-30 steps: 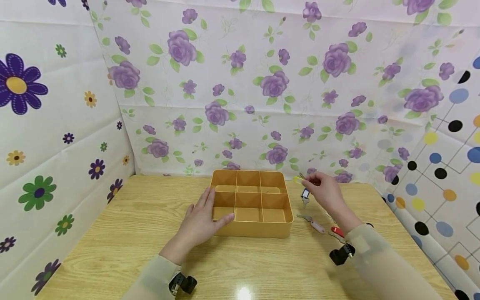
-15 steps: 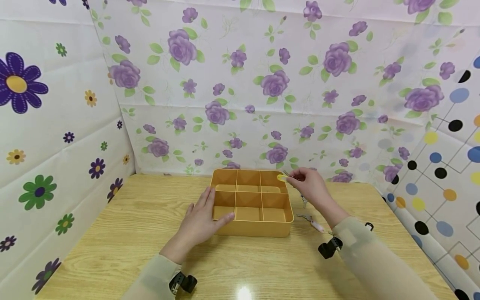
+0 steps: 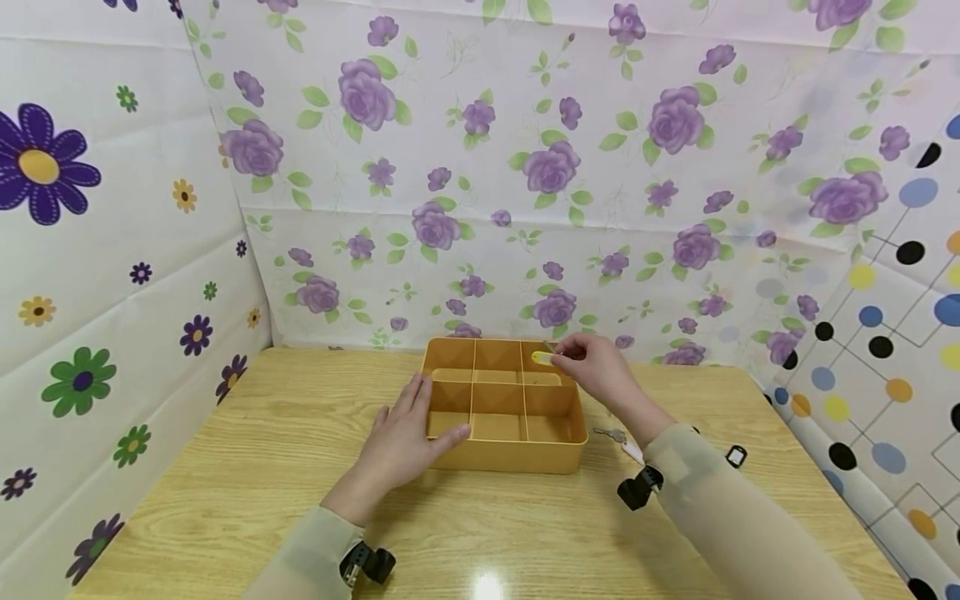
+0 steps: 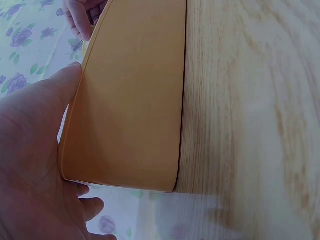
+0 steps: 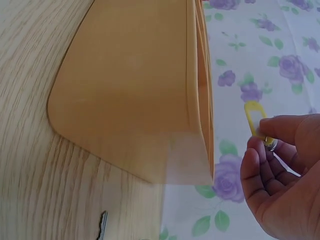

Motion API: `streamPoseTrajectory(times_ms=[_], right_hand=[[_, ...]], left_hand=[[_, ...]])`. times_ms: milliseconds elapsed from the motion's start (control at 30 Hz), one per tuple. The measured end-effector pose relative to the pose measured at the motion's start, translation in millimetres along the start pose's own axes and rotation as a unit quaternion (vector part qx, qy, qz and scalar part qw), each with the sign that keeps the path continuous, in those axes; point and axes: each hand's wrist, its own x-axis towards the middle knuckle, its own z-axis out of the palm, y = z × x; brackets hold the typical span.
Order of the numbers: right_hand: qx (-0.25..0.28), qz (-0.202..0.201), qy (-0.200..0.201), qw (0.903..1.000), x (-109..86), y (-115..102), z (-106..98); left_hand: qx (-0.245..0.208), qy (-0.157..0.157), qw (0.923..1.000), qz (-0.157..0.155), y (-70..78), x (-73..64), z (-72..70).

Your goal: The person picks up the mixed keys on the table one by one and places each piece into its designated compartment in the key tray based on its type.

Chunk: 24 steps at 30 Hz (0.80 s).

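My right hand [image 3: 596, 367] pinches a yellow key tag [image 3: 542, 358] between thumb and fingers, over the back right compartment of an orange divided box [image 3: 517, 457]. The right wrist view shows the tag's yellow frame [image 5: 249, 117] sticking out past the fingertips, with a metal ring tucked in by the fingers. My left hand [image 3: 401, 442] rests on the box's front left corner, fingers along the left side and thumb over the front rim. Seen from the left wrist, the thumb [image 4: 67, 82] lies at the rim.
Right of the box, a key [image 3: 611, 434] with a pale pink tag [image 3: 632, 451] lies on the wooden table [image 3: 450, 533]. A black-framed tag [image 3: 736, 456] lies farther right, beyond my right sleeve [image 3: 720, 500]. A floral cloth [image 3: 480, 250] hangs behind the table.
My right hand has carried the yellow key tag leftward, from beside the box to over its back right compartment. The left hand stays in place on the box.
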Motion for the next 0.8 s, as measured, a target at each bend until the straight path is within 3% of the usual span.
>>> streamPoseTrajectory(times_ms=[233, 800], right_hand=[[0.022, -0.003, -0.012, 0.9997, 2.8, -9, 9], [0.003, 0.005, -0.033, 0.9994, 14.0, -18, 26]], left_hand=[[0.002, 0.001, 1.0000, -0.002, -0.2, -0.2, 0.0], [-0.001, -0.001, 1.0000, -0.003, -0.3, 0.5, 0.6]])
